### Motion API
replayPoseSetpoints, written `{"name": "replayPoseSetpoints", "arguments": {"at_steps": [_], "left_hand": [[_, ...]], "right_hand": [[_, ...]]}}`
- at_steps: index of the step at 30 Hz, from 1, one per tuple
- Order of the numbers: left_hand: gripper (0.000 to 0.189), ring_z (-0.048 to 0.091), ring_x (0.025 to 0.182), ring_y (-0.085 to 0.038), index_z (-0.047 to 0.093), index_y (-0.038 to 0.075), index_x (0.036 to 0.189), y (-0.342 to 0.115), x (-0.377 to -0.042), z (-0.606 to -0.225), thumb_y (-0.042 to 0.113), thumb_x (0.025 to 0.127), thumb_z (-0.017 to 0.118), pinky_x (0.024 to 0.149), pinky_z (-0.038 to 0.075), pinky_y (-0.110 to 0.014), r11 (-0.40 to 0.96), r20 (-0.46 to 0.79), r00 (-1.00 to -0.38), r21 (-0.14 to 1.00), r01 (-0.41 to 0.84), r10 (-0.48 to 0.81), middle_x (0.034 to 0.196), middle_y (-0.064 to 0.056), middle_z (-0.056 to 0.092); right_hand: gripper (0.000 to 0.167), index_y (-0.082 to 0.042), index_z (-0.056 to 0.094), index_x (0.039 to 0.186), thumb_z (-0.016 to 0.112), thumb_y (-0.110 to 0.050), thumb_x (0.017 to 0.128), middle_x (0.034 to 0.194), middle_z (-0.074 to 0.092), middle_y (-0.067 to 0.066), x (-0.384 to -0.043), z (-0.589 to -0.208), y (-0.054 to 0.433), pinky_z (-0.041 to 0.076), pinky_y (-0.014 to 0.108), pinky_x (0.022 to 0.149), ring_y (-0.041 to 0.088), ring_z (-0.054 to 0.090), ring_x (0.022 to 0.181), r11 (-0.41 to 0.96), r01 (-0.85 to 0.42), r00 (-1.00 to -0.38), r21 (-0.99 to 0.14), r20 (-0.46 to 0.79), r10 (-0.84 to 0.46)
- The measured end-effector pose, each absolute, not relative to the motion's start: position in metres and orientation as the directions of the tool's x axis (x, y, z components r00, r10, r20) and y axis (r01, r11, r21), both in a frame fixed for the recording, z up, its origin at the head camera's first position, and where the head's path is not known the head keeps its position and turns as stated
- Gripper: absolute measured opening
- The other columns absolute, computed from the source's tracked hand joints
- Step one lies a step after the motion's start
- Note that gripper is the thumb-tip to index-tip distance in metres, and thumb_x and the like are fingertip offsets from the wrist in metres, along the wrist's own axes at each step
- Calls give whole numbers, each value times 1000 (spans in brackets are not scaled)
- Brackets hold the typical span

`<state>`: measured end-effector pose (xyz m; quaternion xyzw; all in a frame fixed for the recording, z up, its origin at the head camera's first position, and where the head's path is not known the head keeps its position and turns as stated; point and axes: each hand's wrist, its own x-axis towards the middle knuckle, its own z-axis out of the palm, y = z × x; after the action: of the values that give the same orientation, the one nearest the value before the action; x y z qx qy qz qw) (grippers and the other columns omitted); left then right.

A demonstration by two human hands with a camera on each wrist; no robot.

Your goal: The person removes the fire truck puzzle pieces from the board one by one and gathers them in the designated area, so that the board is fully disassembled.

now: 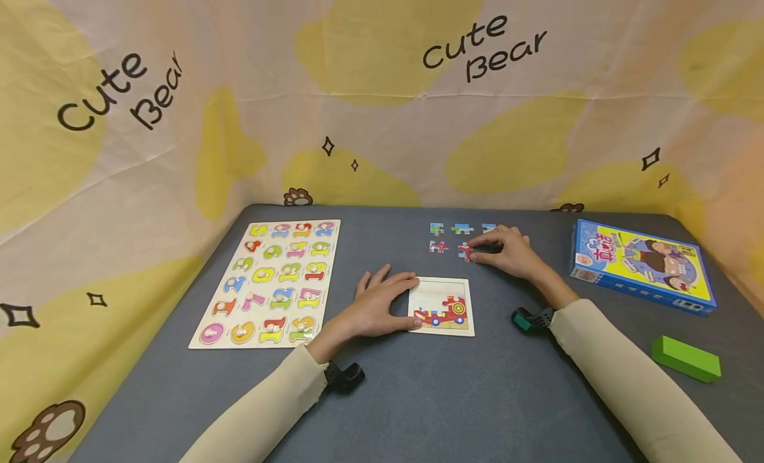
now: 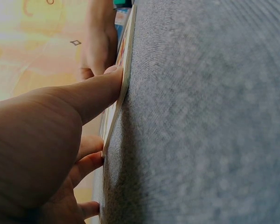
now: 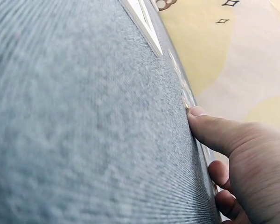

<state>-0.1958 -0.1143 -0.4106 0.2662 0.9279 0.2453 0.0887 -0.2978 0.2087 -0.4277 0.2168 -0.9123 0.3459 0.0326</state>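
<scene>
A square puzzle board (image 1: 442, 287) with a white frame lies on the table, a partly assembled red vehicle picture in its lower part. My left hand (image 1: 379, 307) rests at the board's left side, fingers spread; in the left wrist view its thumb (image 2: 95, 91) presses on the board's edge. Farther back, my right hand (image 1: 510, 251) pinches a red and blue jigsaw piece (image 1: 463, 252) between thumb and index finger, at the table surface. Beside it lies another red piece (image 1: 438, 247). Behind are a green piece (image 1: 437, 229), a blue-green piece (image 1: 462, 229) and a piece (image 1: 488, 228) partly hidden by the hand.
A number puzzle board (image 1: 274, 254) with colourful numerals lies at the left. On the right are a blue and yellow puzzle box (image 1: 644, 264) and a green block (image 1: 686, 358). A printed curtain (image 1: 370, 118) hangs behind the grey table (image 1: 442, 396).
</scene>
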Motion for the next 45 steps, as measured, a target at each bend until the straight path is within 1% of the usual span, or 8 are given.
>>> {"name": "replayPoseSetpoints", "arguments": {"at_steps": [12,22,28,34,36,39,42,45], "left_hand": [[77,12,158,-40,47,22,154,-115,-197,-413,50,88,75,121,0,-69,740,-32,-844,500,450,535,163,1,40],[77,12,158,-40,46,23,154,-115,-198,-413,51,88,75,121,-1,-69,738,-33,-843,502,450,537,163,2,40],[77,12,158,-40,46,22,154,-115,-196,-411,49,89,75,121,-1,-69,734,-34,-841,508,451,540,163,2,39],[76,12,158,-42,47,21,154,-114,-197,-411,47,88,76,121,-1,-70,727,-29,-838,515,454,544,163,0,40],[76,13,158,-43,48,20,153,-114,-197,-411,48,88,76,120,0,-71,728,-24,-839,512,456,543,163,-1,41],[77,13,158,-42,48,20,154,-114,-198,-412,48,88,76,120,0,-71,731,-24,-841,508,455,540,163,-1,41],[77,13,158,-42,47,20,154,-114,-198,-412,48,88,76,121,0,-71,733,-26,-841,506,455,540,163,-1,41],[77,12,158,-42,47,20,154,-114,-198,-412,48,88,76,121,0,-70,732,-29,-840,508,454,542,163,0,41]], "right_hand": [[31,-15,78,118,80,-28,90,103,61,14,-301,-427,203,19,54,84,31,41,98,697,-367,-927,-616,177,-331],[31,-15,78,117,80,-27,89,100,61,12,-302,-426,201,18,49,81,29,40,93,714,-358,-932,-601,186,-310],[31,-15,77,118,80,-28,90,101,61,13,-302,-426,201,18,49,81,29,41,93,715,-358,-932,-601,185,-311],[32,-13,76,121,77,-26,93,107,68,14,-303,-428,205,19,52,87,28,52,96,629,-371,-925,-683,215,-312],[32,-13,75,123,75,-26,94,108,70,13,-301,-427,206,21,50,89,25,57,92,601,-376,-922,-705,216,-322],[32,-13,74,124,74,-26,95,109,71,11,-296,-425,207,32,44,87,21,59,88,580,-376,-918,-723,205,-339],[30,-13,74,124,73,-24,96,107,71,10,-288,-422,207,41,34,77,18,56,84,560,-381,-911,-736,198,-361],[28,-12,75,122,73,-21,96,105,70,9,-278,-420,207,42,29,72,17,51,81,533,-401,-896,-745,197,-398]]}}
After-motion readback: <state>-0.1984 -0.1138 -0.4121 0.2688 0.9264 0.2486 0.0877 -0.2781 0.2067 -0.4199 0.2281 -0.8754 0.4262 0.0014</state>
